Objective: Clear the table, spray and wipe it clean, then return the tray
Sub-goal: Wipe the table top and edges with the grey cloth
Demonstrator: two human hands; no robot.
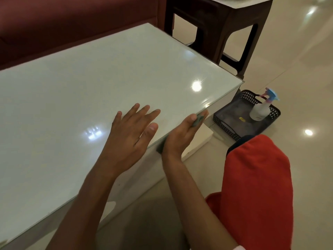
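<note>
Red cloth over the person's knee (255, 177) sits closest, low on the right. Just past it is the table (90, 78), white and shiny, with nothing on top but a hand. Its long side runs from the near left to the far right corner.

A small green cloth (198, 120) is pressed against the table's near edge, close to that far right corner. The right hand (182, 134) presses it there with straight fingers, thumb up by the rim. I think the edge is being wiped along its length.

The left hand (133, 127) lies flat on the tabletop, fingers spread, holding nothing, right beside the other hand.

The black tray (232, 129) sits on the floor past the table's corner, to the right of both hands. The right hand is nearer to it. A spray bottle (261, 110) stands upright inside the tray. The tray is not yet back on the table.
</note>
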